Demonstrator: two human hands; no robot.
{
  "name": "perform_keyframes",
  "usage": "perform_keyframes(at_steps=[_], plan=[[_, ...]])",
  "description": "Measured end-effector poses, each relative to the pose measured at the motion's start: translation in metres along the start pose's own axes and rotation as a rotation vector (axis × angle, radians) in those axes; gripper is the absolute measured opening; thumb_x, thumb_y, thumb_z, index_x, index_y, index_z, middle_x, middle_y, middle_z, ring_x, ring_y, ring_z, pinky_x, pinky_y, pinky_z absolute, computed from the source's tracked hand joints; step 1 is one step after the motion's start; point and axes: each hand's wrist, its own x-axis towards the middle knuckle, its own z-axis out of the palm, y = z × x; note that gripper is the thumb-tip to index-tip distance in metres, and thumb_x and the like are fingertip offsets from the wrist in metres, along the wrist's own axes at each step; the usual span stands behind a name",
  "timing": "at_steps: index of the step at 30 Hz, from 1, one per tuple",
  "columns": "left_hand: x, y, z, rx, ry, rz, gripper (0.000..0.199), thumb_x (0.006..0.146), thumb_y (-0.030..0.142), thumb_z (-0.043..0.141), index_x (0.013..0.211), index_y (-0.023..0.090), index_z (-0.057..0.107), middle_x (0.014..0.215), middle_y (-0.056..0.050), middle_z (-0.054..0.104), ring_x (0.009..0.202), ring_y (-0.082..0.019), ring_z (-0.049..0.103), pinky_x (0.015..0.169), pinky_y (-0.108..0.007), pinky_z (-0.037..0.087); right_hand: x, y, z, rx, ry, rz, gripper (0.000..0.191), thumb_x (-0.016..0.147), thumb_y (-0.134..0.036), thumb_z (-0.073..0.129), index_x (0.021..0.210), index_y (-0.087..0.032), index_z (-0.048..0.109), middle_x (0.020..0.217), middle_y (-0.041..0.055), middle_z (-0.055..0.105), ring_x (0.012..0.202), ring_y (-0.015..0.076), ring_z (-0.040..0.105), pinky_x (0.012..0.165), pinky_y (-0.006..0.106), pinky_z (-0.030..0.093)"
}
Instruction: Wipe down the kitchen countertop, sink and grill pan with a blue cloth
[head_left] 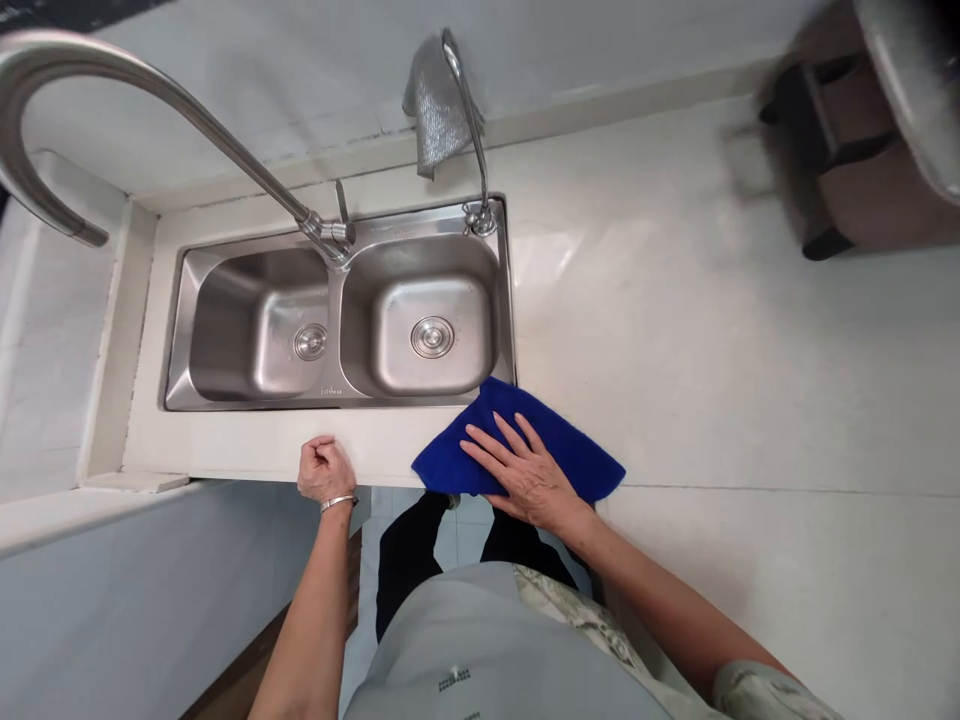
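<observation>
The right hand [529, 478] lies spread on blue cloth [559, 445], left hand [325, 468] curled closed; the sink [397, 401] lettering [331, 391] (tiny) is unreadable.

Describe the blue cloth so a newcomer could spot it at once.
Find the double-bowl steel sink. At its near right corner, the blue cloth lies on the countertop, beneath the right hand. Its deep, solid blue separates it from the silvery cloth hung over the slim faucet.

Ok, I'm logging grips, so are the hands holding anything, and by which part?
Nothing is visibly gripped. The right hand lies spread on top of the blue cloth; the left hand is curled, with nothing seen in it.
</observation>
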Motion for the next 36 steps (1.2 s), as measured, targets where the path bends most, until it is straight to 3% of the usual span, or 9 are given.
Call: perform_keyframes(at_steps=[12, 21, 36], plan=[[0.001, 0.000, 0.000, -0.007, 0.007, 0.028, 0.026, 0.079, 0.022, 0.043, 0.076, 0.025, 0.069, 0.070, 0.001, 0.067, 0.062, -0.015, 0.052, 0.063, -0.029, 0.037, 0.000, 0.001, 0.001, 0.024, 0.030, 0.004, 0.094, 0.080, -0.043, 0.070, 0.156, -0.026, 0.018, 0.164, 0.0002, 0.018, 0.151, 0.0330, 0.010, 0.123, 0.058, 0.010], [0.001, -0.012, 0.006, -0.048, -0.017, 0.065, 0.027, 0.080, 0.022, 0.043, 0.078, 0.023, 0.069, 0.073, -0.001, 0.069, 0.064, -0.015, 0.054, 0.065, -0.029, 0.037, 0.000, 0.000, 0.000, 0.003, 0.011, 0.018, 0.092, 0.081, -0.046, 0.068, 0.156, -0.027, 0.017, 0.164, -0.0004, 0.019, 0.151, 0.0321, 0.011, 0.123, 0.057, 0.010], [0.000, -0.008, 0.003, -0.028, -0.036, 0.083, 0.027, 0.081, 0.019, 0.043, 0.081, 0.022, 0.070, 0.070, 0.001, 0.066, 0.065, -0.014, 0.053, 0.066, -0.027, 0.038, -0.001, -0.001, 0.003, 0.025, 0.065, 0.021, 0.096, 0.078, -0.042, 0.073, 0.156, -0.027, 0.019, 0.162, 0.0020, 0.024, 0.150, 0.0321, 0.014, 0.123, 0.058, 0.011]])
